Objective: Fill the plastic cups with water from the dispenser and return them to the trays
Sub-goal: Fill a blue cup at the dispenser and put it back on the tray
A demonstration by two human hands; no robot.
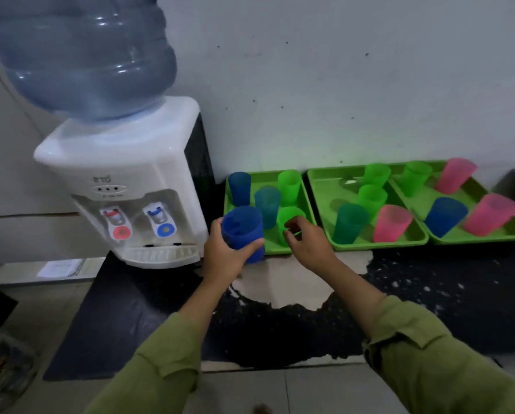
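Gripping a blue cup [241, 234] in the left hand [220, 256] beside the white dispenser [136, 174], at the leftmost green tray [265, 178]'s near corner, and pinching the rim of a green cup [290, 215] (standing in that tray) with the right hand [310, 246].

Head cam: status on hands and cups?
Left hand grips blue cup in front of left tray. Right hand at rim of green cup, grip unclear. Dispenser taps unblocked.

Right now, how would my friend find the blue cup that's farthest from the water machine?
Start at the dispenser and go right to the last green tray. The blue cup stands at that tray's front left. It is the only blue one there, next to two pink cups and a green cup.
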